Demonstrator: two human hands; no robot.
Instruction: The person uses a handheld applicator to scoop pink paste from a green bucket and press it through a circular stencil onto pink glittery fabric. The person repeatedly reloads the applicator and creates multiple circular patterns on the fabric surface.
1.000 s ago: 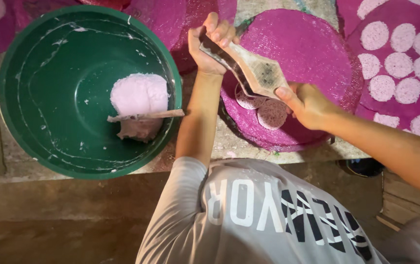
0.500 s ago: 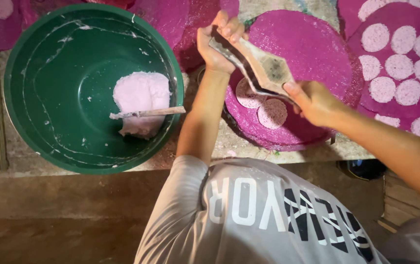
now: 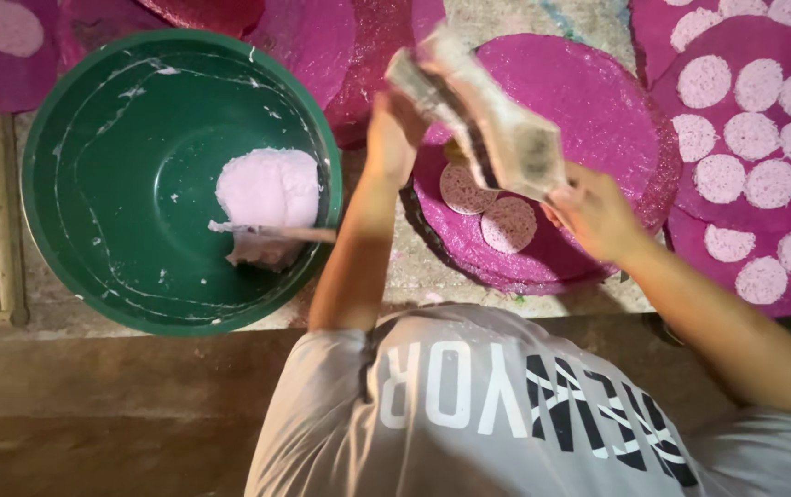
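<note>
**Both hands grip a flat press over the pink tray**

The left hand point(image 3: 393, 138) and right hand point(image 3: 593, 213) each have fingers closed on one end of a blurred flat press point(image 3: 487, 124), holding it tilted. Just beneath the fingers, two pale discs point(image 3: 489, 210) lie on a magenta round tray point(image 3: 598, 101). Well left of them, a green basin point(image 3: 119, 184) holds pink dough point(image 3: 268, 189).

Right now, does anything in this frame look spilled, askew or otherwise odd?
Nothing looks spilled or damaged. The green basin is smeared with pale streaks around its pink dough lump, where a stick rests tilted. Both hands, left hand and right hand, hold a motion-blurred flat tool over the magenta tray.
</note>
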